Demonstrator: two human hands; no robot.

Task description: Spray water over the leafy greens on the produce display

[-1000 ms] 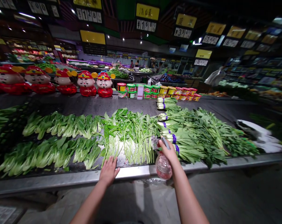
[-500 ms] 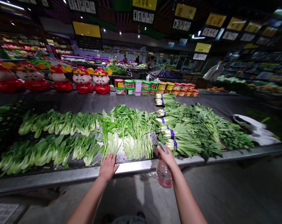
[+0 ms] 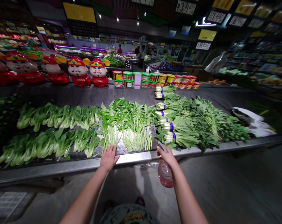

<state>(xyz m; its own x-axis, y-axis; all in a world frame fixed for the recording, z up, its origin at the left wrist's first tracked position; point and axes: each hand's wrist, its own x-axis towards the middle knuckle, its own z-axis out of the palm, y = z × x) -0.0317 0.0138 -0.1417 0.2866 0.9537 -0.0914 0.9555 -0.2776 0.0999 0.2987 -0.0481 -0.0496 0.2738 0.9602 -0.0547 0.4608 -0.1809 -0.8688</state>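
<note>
My left hand (image 3: 109, 158) lies flat on the metal front edge (image 3: 131, 158) of the vegetable display, fingers stretched toward the stems of loose leafy greens (image 3: 129, 124). In my right hand (image 3: 167, 155) is a clear spray bottle (image 3: 165, 174) with a grey head and pinkish liquid low inside. The bottle hangs just in front of the edge, near the bundled greens (image 3: 173, 137) tied with purple bands. Rows of bok choy (image 3: 45, 146) lie left of the loose greens. My right fingers wrap round the sprayer's neck and are partly hidden.
Red figurines (image 3: 79, 71) and stacked tubs (image 3: 141, 79) line the back of the display. A white cloth or bag (image 3: 255, 121) lies at the right. Below left stands a grey crate (image 3: 10, 202). Price signs (image 3: 207, 39) hang overhead.
The view has tipped downward, so the display sits higher in the picture and more floor and my clothing show. Both hands keep nearly the same places, the spray bottle still in the right.
</note>
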